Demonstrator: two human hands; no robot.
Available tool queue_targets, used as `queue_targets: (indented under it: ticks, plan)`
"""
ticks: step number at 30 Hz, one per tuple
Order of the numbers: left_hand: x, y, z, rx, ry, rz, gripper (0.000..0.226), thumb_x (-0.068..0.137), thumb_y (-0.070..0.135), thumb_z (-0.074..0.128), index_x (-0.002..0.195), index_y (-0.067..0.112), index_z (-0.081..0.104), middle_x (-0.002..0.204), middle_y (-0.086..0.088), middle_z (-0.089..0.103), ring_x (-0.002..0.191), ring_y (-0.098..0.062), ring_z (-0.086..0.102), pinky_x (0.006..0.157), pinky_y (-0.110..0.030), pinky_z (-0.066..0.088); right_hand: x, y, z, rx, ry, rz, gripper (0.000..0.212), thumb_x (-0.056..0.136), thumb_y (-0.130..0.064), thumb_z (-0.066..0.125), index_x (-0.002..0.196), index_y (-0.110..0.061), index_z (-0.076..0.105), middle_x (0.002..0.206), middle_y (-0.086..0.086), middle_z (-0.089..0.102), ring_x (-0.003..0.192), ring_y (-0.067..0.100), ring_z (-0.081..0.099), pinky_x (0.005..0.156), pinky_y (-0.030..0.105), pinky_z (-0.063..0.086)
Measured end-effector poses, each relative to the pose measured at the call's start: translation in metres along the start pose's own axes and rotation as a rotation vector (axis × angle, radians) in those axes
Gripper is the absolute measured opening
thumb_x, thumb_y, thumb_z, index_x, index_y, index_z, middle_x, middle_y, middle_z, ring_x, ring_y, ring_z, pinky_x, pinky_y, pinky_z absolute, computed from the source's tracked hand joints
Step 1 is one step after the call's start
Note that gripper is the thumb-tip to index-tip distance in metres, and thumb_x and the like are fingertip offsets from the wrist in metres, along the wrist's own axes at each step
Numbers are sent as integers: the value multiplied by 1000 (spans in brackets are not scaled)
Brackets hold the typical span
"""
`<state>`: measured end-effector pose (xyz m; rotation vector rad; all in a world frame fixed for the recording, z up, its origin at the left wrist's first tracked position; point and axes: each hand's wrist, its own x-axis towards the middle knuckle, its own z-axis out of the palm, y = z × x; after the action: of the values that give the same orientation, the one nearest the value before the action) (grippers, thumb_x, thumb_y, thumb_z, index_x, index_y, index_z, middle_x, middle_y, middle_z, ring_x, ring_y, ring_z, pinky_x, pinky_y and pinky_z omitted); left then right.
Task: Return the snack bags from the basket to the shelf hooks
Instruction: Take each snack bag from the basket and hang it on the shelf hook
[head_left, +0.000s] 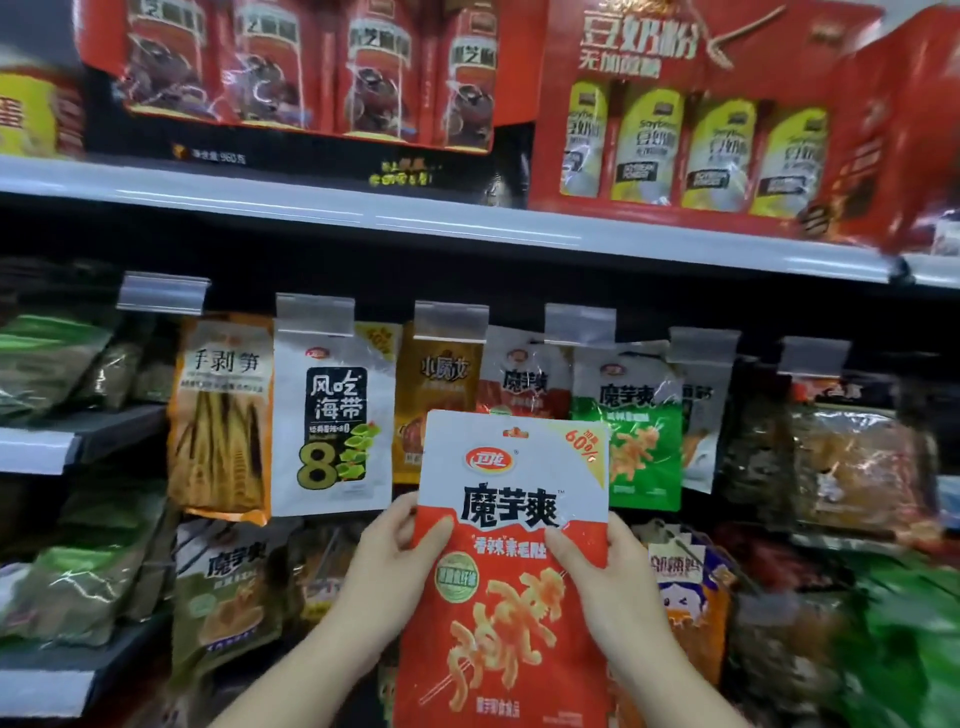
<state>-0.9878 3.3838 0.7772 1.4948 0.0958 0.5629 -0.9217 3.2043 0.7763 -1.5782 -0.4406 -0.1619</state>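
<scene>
Two shelves of packaged food filled my view, with hanging bags on hooks at twelve o'clock. I held the red and white snack bag upright at six o'clock, my left hand pinching its nine o'clock edge, my right hand gripping its three o'clock edge.
</scene>
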Motion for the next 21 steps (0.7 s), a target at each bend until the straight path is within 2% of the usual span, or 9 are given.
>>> queue_targets:
  ticks: [3, 6, 9, 12, 15, 18, 21]
  plan:
    - [34, 6, 36, -8, 63, 29, 9, 95, 21, 56, 100, 25, 64, 87, 2, 78, 77, -18, 75, 64, -32, 60, 42, 2, -22, 6, 15, -27, 14, 86, -21, 70, 96, -29, 64, 90, -5, 75, 83, 13, 72, 78, 37, 58]
    - [65, 13, 66, 0, 101, 64, 8, 95, 24, 57, 97, 27, 64, 83, 4, 77, 73, -16, 75, 59, -28, 60, 84, 2, -41, 36, 11, -48, 12, 85, -18, 71, 94, -24, 65, 86, -3, 76, 76, 13, 73, 75, 35, 58]
    - [90, 15, 85, -7, 137, 83, 12, 95, 25, 57, 103, 24, 66, 87, -1, 78, 75, -18, 75, 62, -30, 61, 119, 3, -52, 31, -4, -84, 11, 85, -19, 71, 94, -23, 65, 81, -6, 76, 72, 9, 72, 70, 32, 59]
    - [109, 16, 94, -14, 190, 128, 11, 95, 22, 57, 99, 22, 67, 86, -1, 78, 75, -17, 75, 60, -28, 60, 143, 2, -57, 48, -34, -128, 11, 86, -19, 71, 92, -24, 65, 82, -7, 76, 71, 8, 72, 67, 28, 57]
    - [122, 19, 97, -21, 236, 163, 10, 95, 19, 57, 98, 19, 67, 85, 0, 77, 74, -18, 75, 59, -27, 59, 161, 0, -55, 56, -73, -163, 11, 86, -23, 70, 94, -27, 64, 84, -11, 75, 75, 9, 73, 72, 33, 58]
    - [134, 24, 96, 10, 250, 173, 11, 96, 20, 56, 100, 18, 67, 84, -1, 77, 74, -18, 75, 57, -26, 58, 176, -2, -51, 55, -87, -169, 9, 86, -23, 70, 93, -26, 64, 81, -13, 75, 73, 8, 72, 71, 33, 58]
    - [144, 26, 95, 38, 245, 157, 11, 96, 19, 57, 99, 17, 67, 78, 2, 77, 69, -14, 75, 53, -23, 57, 187, 1, -47, 59, -70, -140, 7, 85, -23, 71, 91, -24, 66, 82, -8, 76, 75, 13, 73, 74, 39, 58]
